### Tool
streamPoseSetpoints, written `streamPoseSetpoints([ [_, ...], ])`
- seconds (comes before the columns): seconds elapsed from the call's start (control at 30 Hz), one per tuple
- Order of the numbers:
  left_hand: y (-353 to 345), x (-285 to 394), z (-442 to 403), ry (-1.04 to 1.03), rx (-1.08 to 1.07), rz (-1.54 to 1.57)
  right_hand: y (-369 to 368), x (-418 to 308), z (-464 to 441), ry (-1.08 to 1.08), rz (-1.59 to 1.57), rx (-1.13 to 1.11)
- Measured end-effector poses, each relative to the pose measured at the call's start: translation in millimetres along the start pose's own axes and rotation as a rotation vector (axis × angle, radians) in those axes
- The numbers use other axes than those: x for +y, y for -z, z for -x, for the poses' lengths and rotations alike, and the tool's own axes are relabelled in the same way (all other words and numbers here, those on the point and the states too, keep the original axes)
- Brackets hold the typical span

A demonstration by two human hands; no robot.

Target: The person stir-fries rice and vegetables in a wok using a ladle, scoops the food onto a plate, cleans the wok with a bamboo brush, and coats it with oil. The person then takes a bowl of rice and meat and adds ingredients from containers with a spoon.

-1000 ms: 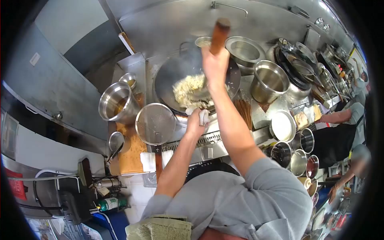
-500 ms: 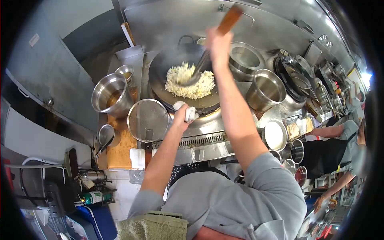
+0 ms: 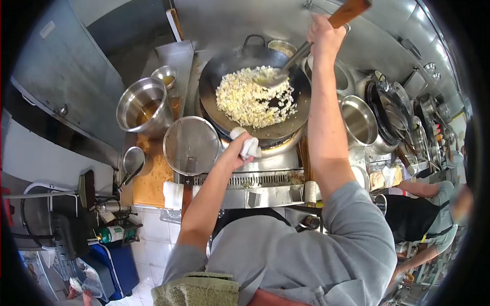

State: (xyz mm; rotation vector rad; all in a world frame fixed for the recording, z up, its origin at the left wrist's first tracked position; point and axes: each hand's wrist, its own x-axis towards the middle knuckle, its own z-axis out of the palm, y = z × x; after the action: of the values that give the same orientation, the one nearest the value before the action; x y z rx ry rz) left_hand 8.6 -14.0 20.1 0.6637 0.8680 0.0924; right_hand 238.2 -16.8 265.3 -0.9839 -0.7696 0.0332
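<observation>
A dark wok (image 3: 213,76) sits on the burner with fried rice (image 3: 250,99) mixed with yellow bits, apparently egg. My right hand (image 3: 325,38) grips the shaft of a wok ladle (image 3: 301,52) just below its wooden handle. The ladle's metal head rests in the far right part of the rice. At the wok's near rim, my left hand (image 3: 238,153) is closed around a folded white cloth (image 3: 249,146). Whatever part of the wok lies under the cloth is hidden.
Left of the wok lie a round strainer (image 3: 191,145) and a steel pot (image 3: 145,108) of brown liquid. A small bowl (image 3: 165,76) stands behind. Another steel pot (image 3: 359,120) is on the right, partly behind my arm. A co-worker in a dark apron (image 3: 416,214) stands farther right.
The ladle has moved right and away through the rice, which now lies more spread out with dark gaps. My right hand has shifted right; my left still grips the cloth at the rim.
</observation>
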Motion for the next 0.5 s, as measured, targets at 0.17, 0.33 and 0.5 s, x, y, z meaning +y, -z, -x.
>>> streamPoseSetpoints([
  [0.17, 4, 0, -10, -0.008, -0.02, 0.021, -19, 59, -18, -0.216, -0.138, -0.012],
  [0.33, 8, -3, -13, -0.011, -0.1, 0.07, -17, -16, 53, -0.047, -0.087, -0.078],
  [0.5, 5, -5, -8, 0.018, -0.08, 0.085, -21, 27, 44, -0.078, 0.06, -0.041],
])
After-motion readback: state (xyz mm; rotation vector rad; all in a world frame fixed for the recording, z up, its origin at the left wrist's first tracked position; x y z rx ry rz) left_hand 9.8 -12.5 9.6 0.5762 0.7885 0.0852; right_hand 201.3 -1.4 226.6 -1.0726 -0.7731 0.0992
